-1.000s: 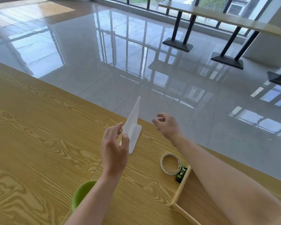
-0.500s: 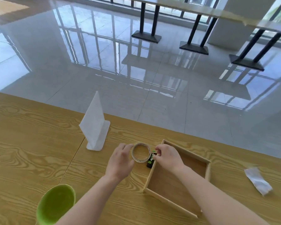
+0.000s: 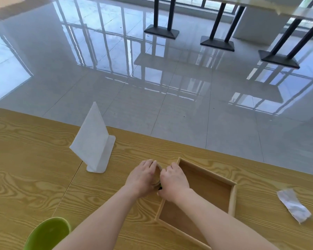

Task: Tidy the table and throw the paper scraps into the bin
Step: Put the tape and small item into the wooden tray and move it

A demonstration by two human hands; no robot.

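Observation:
A roll of tape [image 3: 157, 175] stands tilted on the wooden table [image 3: 34, 177], just left of an empty wooden tray [image 3: 232, 201]. My left hand [image 3: 142, 177] grips the roll from the left. My right hand [image 3: 172, 180] closes over its right side and over a small black-and-green object [image 3: 160, 187], which is mostly hidden under the fingers. A crumpled paper scrap [image 3: 294, 205] lies on the table at the right, apart from both hands.
A white sign stand [image 3: 95, 141] rises upright left of the hands near the table's far edge. A green bowl [image 3: 47, 233] sits at the bottom left. Glossy tiled floor and black table legs [image 3: 161, 31] lie beyond the table.
Both hands left the sign stand, came down to the tape roll and closed on it; the roll has tipped up from lying flat. The view shifted right, showing the tray and scrap.

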